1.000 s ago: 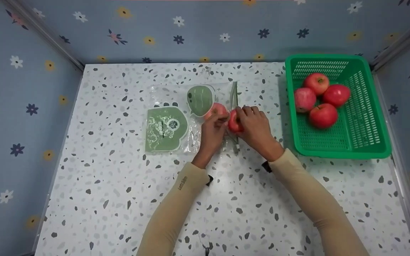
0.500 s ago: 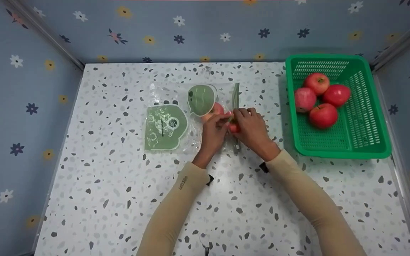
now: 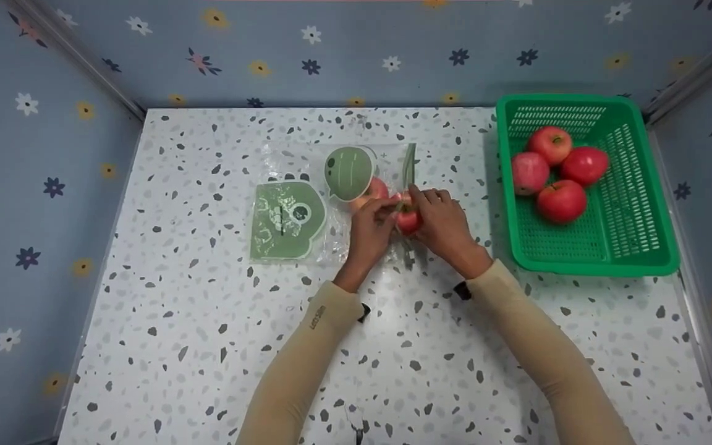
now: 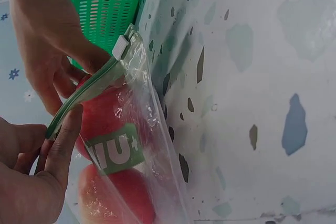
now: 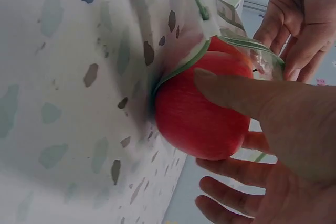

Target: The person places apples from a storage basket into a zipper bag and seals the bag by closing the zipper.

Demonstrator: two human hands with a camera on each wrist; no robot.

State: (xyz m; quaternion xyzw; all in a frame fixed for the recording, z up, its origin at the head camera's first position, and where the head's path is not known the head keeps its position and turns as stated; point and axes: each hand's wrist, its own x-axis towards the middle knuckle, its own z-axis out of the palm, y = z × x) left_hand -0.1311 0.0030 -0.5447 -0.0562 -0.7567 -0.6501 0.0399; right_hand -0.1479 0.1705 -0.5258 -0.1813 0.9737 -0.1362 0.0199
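Observation:
A clear slider zip bag [image 3: 291, 222] with green cartoon prints lies flat, its mouth to the right. My left hand [image 3: 369, 235] pinches the green-edged lip of the mouth between thumb and fingers. At the opening sits a red apple [image 3: 409, 222], partly inside the bag. My right hand [image 3: 445, 224] grips this apple; in the right wrist view its thumb [image 5: 226, 90] lies across the top and the fingers reach beneath. Another apple [image 3: 377, 187] is inside the bag, partly hidden by the print. A white slider [image 4: 120, 47] sits at one end of the zip.
A green plastic basket [image 3: 591, 269] with several red apples [image 3: 562, 201] stands at the right. Speckled white tabletop [image 3: 207, 346] surrounds the bag. Flower-patterned panels [image 3: 356, 49] rise behind and at both sides.
The apple in my right hand has gone further into the bag's mouth, and the green-edged lip now covers part of it. My left hand keeps its pinch almost in place.

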